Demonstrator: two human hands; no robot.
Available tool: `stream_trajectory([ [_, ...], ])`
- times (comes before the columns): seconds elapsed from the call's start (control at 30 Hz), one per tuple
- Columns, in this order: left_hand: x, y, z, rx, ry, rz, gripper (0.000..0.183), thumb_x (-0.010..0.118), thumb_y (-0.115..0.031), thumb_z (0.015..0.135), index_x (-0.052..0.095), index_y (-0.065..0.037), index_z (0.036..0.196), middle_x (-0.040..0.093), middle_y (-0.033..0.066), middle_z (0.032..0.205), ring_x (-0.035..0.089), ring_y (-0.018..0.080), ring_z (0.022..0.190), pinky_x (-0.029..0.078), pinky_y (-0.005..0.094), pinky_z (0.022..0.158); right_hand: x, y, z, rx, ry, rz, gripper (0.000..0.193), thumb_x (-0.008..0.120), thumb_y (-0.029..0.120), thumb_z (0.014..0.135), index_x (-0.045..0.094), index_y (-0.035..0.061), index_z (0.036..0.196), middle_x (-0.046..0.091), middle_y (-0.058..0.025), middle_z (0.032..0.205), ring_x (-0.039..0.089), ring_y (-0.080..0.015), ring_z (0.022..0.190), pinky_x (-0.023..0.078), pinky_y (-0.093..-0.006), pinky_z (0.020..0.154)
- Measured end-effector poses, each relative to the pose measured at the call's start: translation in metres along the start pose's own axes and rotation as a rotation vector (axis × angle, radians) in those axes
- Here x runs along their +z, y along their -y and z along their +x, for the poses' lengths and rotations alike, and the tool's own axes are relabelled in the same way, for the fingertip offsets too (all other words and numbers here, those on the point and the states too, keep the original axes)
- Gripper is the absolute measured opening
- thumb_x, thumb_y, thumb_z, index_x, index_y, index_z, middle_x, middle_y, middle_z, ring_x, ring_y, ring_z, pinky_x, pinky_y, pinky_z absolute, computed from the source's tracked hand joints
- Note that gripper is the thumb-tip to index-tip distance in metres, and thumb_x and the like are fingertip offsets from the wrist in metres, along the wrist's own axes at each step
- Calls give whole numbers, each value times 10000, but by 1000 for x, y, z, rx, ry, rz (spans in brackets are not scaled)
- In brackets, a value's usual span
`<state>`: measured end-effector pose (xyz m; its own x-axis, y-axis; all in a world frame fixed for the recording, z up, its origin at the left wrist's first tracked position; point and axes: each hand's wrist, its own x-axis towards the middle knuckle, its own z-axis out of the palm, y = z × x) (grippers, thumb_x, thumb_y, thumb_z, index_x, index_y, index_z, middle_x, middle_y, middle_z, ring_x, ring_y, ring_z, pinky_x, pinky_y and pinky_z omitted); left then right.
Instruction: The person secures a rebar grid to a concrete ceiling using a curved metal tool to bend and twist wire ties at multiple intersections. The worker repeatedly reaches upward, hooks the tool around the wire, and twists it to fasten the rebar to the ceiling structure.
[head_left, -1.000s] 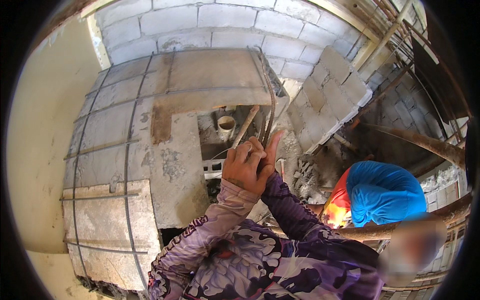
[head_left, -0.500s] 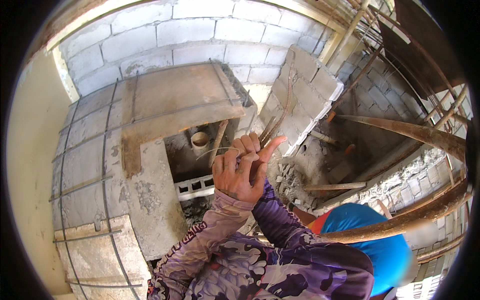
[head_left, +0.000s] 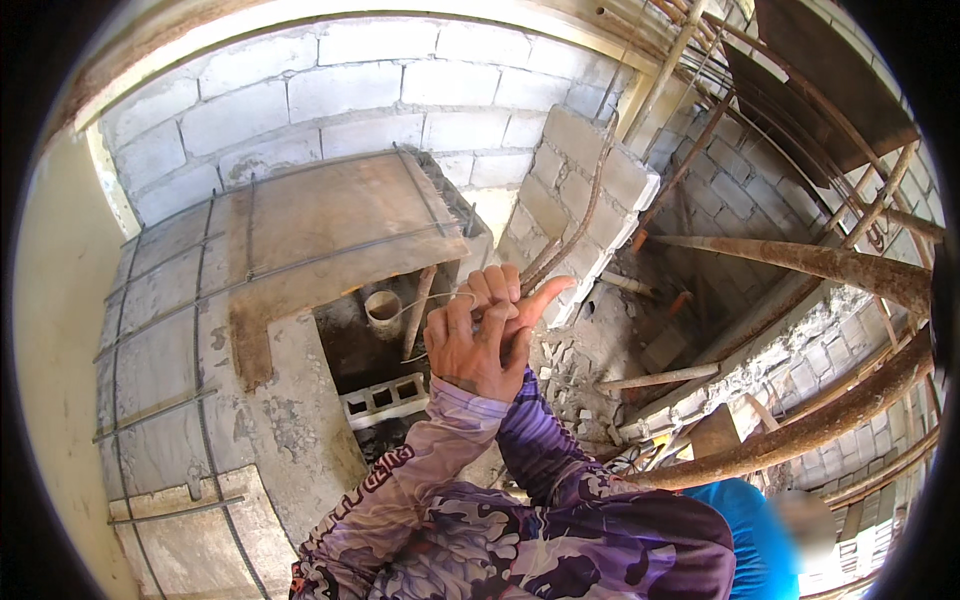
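Note:
My left hand [head_left: 472, 350] is closed, its fingers bent and thumb drawn in, in front of my right hand [head_left: 530, 306]. Between them runs a thin pale wire [head_left: 428, 299], which bows out to the left and curls down beside the left fingers. The right hand's fingers are curled, while its thumb points out to the right. Its palm and wrist are partly hidden behind the left hand. Both hands are in the air, right of a rectangular opening in a concrete slab [head_left: 290, 420]. Just beyond them stands a bent rusty rebar [head_left: 594, 195].
Rebar rods cross the slab and a brown board [head_left: 330, 215] on the left. In the opening are a round pipe end [head_left: 383, 308] and a hollow block [head_left: 383, 399]. Wooden poles [head_left: 800, 262] cross the right side. A person in blue [head_left: 745, 530] is close at lower right.
My hands stay together with the wire, whose loose end now curls lower, near the left fingers. The view has shifted slightly, and the person in blue shows less at lower right.

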<state>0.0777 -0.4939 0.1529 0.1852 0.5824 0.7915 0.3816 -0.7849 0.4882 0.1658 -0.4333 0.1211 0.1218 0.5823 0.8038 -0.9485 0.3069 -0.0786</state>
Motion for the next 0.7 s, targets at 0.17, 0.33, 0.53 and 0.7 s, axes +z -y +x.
stream_trajectory([
  [0.17,0,3,4,-11,-3,-22,287,724,-178,645,605,-125,900,479,133,995,466,332,915,397,435,794,-3,3,4,5,-30,-10,774,309,846,698,458,86,672,422,6,650,383,-143,655,358,-276,586],
  [0.33,1,2,12,23,-18,-40,296,724,-183,637,600,-126,900,480,130,999,471,333,911,403,437,786,-3,1,9,-71,-63,2,784,288,838,718,487,80,703,427,10,649,377,-134,646,349,-279,581],
  [0.53,-1,0,17,36,-5,-43,306,726,-183,625,600,-124,897,481,124,998,474,331,908,407,439,779,0,6,20,-21,102,-54,788,261,818,755,512,71,740,444,7,662,382,-128,639,358,-277,588],
  [0.7,0,-1,16,55,-22,-62,295,725,-171,626,603,-119,890,483,118,987,474,326,903,410,437,778,5,10,18,-27,11,-19,792,305,858,690,477,86,660,408,4,626,376,-150,644,328,-285,554],
])
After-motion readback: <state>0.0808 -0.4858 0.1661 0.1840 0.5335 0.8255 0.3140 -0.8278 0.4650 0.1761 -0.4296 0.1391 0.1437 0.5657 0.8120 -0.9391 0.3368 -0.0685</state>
